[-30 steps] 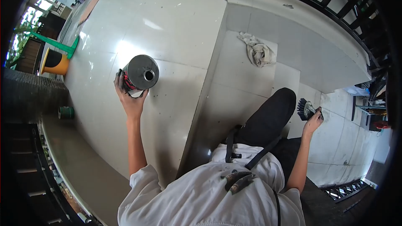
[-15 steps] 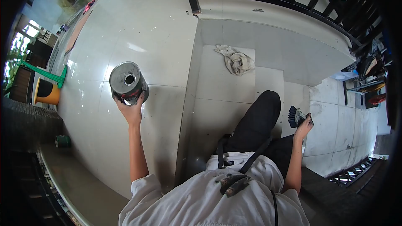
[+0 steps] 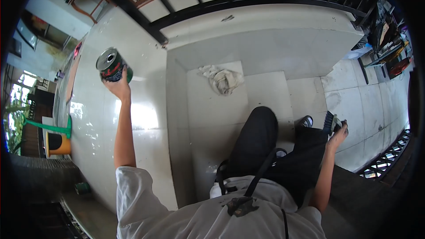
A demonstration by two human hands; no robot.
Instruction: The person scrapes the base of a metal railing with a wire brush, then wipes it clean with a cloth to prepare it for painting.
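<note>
The fingers of the left hand [image 3: 118, 87] curl round a dark green cylindrical metal can with red lettering and a round hole in its grey top [image 3: 113, 67]; whether its base touches the floor I cannot tell. The fingers of the right hand [image 3: 338, 138] pinch a dark-bristled brush with a pale, smeared body [image 3: 328, 123], well apart from the can. The can has just swung outward and now shows its printed side, so it is being moved while the brush stays gripped. Farther out, a crumpled off-white cloth [image 3: 225, 82] lies on the pale tiled step [image 3: 217, 115]. Against the earlier frame, the view has turned: the black railing [image 3: 221, 3] looms nearer the can, and a dark shoe [image 3: 305, 121] has come into sight.
</note>
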